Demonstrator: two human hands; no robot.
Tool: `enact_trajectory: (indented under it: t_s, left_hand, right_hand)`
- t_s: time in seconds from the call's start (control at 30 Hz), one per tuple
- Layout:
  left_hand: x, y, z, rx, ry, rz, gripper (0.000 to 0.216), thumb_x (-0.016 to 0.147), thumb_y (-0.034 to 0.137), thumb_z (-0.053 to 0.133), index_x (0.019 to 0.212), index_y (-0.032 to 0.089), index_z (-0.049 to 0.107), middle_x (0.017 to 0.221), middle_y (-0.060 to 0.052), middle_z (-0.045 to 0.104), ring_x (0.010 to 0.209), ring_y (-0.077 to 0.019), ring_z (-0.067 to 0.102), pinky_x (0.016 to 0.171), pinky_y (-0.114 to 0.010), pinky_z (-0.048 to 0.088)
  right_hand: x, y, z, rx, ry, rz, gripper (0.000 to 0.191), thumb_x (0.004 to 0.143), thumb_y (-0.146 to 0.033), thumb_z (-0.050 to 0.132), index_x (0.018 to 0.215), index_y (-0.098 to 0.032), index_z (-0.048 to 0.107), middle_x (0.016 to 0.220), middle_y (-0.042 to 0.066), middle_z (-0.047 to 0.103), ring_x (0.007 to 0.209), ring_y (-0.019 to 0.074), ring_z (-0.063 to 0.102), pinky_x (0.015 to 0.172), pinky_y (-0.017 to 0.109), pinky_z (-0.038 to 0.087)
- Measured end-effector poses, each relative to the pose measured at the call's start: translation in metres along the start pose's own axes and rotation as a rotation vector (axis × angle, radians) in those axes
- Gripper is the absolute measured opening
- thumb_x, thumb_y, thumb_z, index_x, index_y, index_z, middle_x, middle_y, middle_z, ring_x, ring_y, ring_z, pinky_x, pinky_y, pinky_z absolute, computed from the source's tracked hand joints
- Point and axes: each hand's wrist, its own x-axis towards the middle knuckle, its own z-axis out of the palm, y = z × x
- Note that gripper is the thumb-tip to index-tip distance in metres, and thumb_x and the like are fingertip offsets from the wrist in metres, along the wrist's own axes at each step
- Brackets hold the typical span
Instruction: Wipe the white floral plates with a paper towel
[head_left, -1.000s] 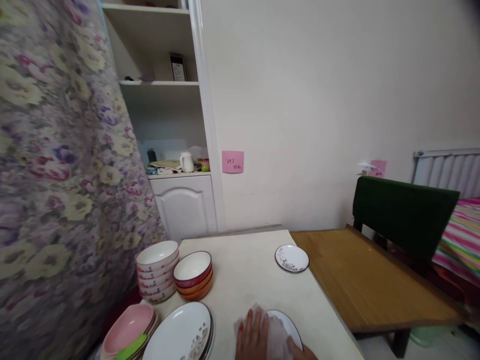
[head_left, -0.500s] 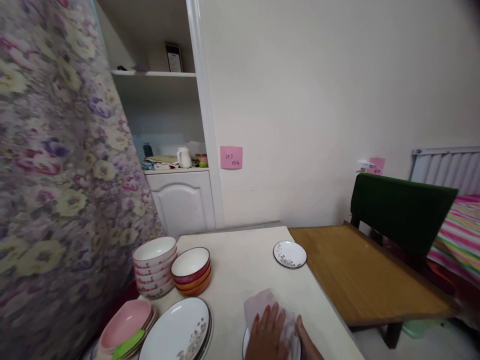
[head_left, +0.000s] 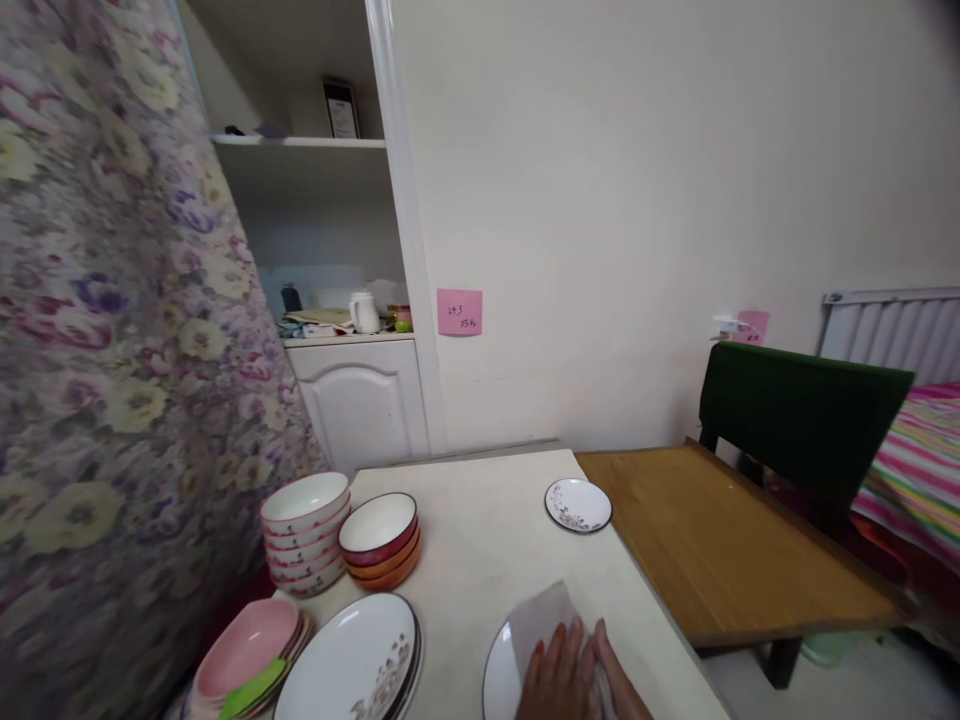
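A white plate (head_left: 500, 680) with a dark rim lies at the table's near edge, partly cut off by the frame. A thin whitish cloth or tissue (head_left: 545, 612) is spread over its right part. Flat on this cloth lies my left hand (head_left: 555, 675), its fingers stretched out and pressing down. Close against it, my right hand (head_left: 619, 680) is at the plate's right side, apparently gripping the edge; its lower fingers are hidden. Farther back on the table stands a small white saucer (head_left: 577, 503) with a brown flower print, apart from both hands.
On the white table (head_left: 480, 540), to the left, are stacked white-and-pink bowls (head_left: 306, 530), red and orange bowls (head_left: 381, 545), large flowered plates (head_left: 352, 655) and pink dishes (head_left: 247, 650) with a green piece. A lower wooden table (head_left: 735, 540) adjoins at right. A floral curtain (head_left: 135, 350) hangs left.
My left hand has slid right with the cloth, closer to my right hand. More of the plate's left side shows. The view has shifted slightly.
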Motion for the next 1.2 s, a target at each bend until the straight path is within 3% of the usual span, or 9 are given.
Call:
enact_trajectory:
  t_s: [0.13, 0.27, 0.43, 0.53, 0.67, 0.87, 1.03, 1.1, 1.2]
  left_hand:
    - [0.013, -0.006, -0.055, -0.070, -0.060, -0.101, 0.053, 0.092, 0.035, 0.032, 0.142, 0.037, 0.017, 0.153, -0.001, 0.020, 0.140, -0.0276, 0.021, 0.109, -0.058, 0.029]
    - [-0.005, -0.023, -0.077, -0.031, -0.075, -0.278, 0.051, 0.091, 0.036, 0.030, 0.141, 0.034, 0.026, 0.153, -0.002, 0.021, 0.140, -0.0265, 0.020, 0.112, -0.057, 0.022]
    - [-0.028, -0.023, -0.061, -0.003, -0.230, -0.358, 0.055, 0.086, 0.032, 0.037, 0.140, 0.029, 0.029, 0.150, -0.002, 0.022, 0.139, -0.0301, 0.021, 0.111, -0.056, 0.026]
    - [-0.021, -0.008, -0.044, -0.078, -0.309, -0.297, 0.050, 0.090, 0.037, 0.032, 0.140, 0.033, 0.027, 0.149, -0.001, 0.024, 0.138, -0.0299, 0.023, 0.110, -0.057, 0.029]
    - [0.001, 0.005, -0.042, -0.156, -0.186, -0.168, 0.055, 0.090, 0.046, 0.030, 0.142, 0.036, 0.015, 0.153, 0.001, 0.015, 0.141, -0.0272, 0.015, 0.113, -0.056, 0.021]
    - [0.021, -0.015, -0.060, -0.090, -0.037, -0.306, 0.051, 0.090, 0.041, 0.031, 0.141, 0.038, 0.026, 0.154, -0.001, 0.018, 0.142, -0.0234, 0.015, 0.114, -0.052, 0.017]
    - [0.004, -0.033, -0.070, 0.075, -0.001, -0.518, 0.051, 0.087, 0.029, 0.030, 0.139, 0.030, 0.035, 0.152, -0.006, 0.024, 0.141, -0.0256, 0.019, 0.113, -0.051, 0.021]
    - [-0.009, -0.033, -0.071, 0.099, -0.035, -0.530, 0.054, 0.086, 0.025, 0.029, 0.140, 0.028, 0.032, 0.152, -0.006, 0.025, 0.140, -0.0261, 0.020, 0.112, -0.051, 0.023]
    - [-0.024, -0.026, -0.057, 0.050, -0.107, -0.480, 0.054, 0.086, 0.031, 0.033, 0.140, 0.029, 0.029, 0.151, -0.003, 0.024, 0.140, -0.0284, 0.020, 0.112, -0.054, 0.023]
  right_hand:
    - [-0.001, -0.007, 0.020, 0.161, -0.148, 0.100, 0.082, 0.054, -0.077, 0.061, 0.115, -0.021, 0.063, 0.122, 0.009, 0.066, 0.132, 0.0274, 0.041, 0.107, 0.047, 0.035]
    - [-0.006, -0.011, 0.034, 0.170, -0.267, 0.139, 0.085, 0.058, -0.076, 0.059, 0.119, -0.017, 0.061, 0.124, 0.011, 0.064, 0.128, 0.0272, 0.045, 0.106, 0.046, 0.035]
    - [-0.006, -0.009, 0.022, 0.085, -0.224, 0.144, 0.079, 0.063, -0.075, 0.054, 0.115, -0.017, 0.064, 0.120, 0.012, 0.067, 0.126, 0.0293, 0.048, 0.104, 0.048, 0.037]
    - [-0.007, -0.006, 0.004, 0.061, -0.171, 0.092, 0.073, 0.058, -0.068, 0.066, 0.113, -0.020, 0.066, 0.120, 0.010, 0.067, 0.131, 0.0294, 0.041, 0.107, 0.047, 0.034]
    - [-0.002, 0.001, -0.008, 0.018, -0.077, -0.040, 0.074, 0.044, -0.054, 0.081, 0.111, -0.026, 0.067, 0.122, 0.005, 0.066, 0.139, 0.0302, 0.027, 0.112, 0.045, 0.027]
    - [0.007, 0.005, 0.020, 0.127, -0.211, 0.063, 0.084, 0.059, -0.076, 0.057, 0.127, -0.026, 0.054, 0.128, 0.008, 0.062, 0.135, 0.0300, 0.036, 0.107, 0.053, 0.031]
    - [-0.008, -0.009, 0.031, 0.154, -0.353, 0.176, 0.088, 0.064, -0.079, 0.049, 0.124, -0.015, 0.057, 0.129, 0.014, 0.060, 0.132, 0.0274, 0.041, 0.108, 0.049, 0.030]
    - [-0.011, -0.012, 0.031, 0.154, -0.369, 0.203, 0.086, 0.066, -0.079, 0.047, 0.122, -0.015, 0.058, 0.129, 0.014, 0.060, 0.130, 0.0267, 0.043, 0.108, 0.047, 0.031]
    - [-0.010, -0.011, 0.028, 0.144, -0.366, 0.238, 0.082, 0.069, -0.076, 0.047, 0.122, -0.015, 0.059, 0.128, 0.013, 0.061, 0.128, 0.0268, 0.046, 0.107, 0.047, 0.033]
